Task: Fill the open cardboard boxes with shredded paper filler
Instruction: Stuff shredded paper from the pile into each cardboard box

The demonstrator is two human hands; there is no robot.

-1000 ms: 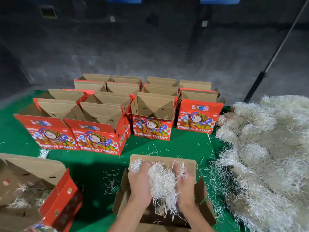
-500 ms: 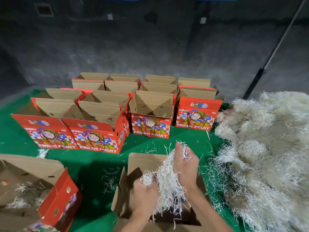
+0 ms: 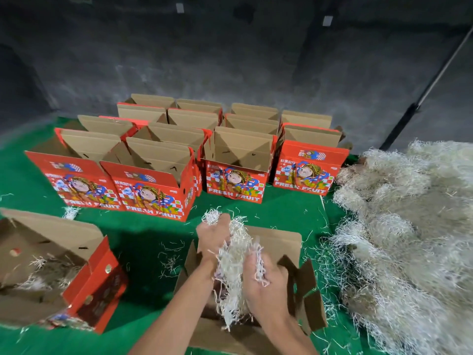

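Shredded paper filler: one clump over the near open box, left hand and right hand both curled around it. Large loose heap at right. Four front-row red boxes read "FRESH FRUIT"; rows behind uncountable. One partly filled box near left.

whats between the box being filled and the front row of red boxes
In the head view, only green mat with a few loose paper shreds separates the near box from the red boxes.
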